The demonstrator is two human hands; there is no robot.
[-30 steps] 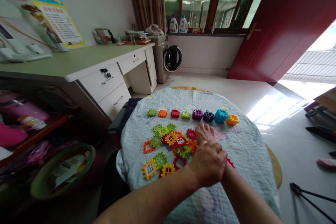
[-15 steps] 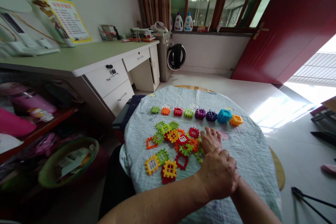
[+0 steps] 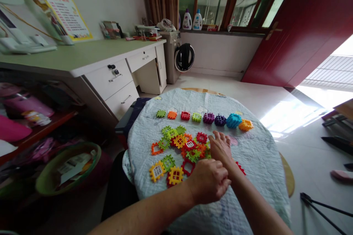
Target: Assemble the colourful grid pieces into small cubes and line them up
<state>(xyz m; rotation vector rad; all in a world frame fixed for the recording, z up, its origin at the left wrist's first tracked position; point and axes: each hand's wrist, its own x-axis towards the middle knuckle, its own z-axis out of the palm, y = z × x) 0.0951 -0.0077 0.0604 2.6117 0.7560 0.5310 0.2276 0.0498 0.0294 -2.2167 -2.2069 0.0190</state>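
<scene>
left hand (image 3: 211, 181) fingers curled together, right hand (image 3: 220, 147) fingers apart, kinda blocking some colourful notched plastic squares (image 3: 180, 141), round blue-cloth-covered surface (image 3: 261, 165)

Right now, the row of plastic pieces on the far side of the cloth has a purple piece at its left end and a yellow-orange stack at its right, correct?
Not quite: the left-end piece is green, as the head view shows. The yellow-orange stack is indeed at the right.
</scene>
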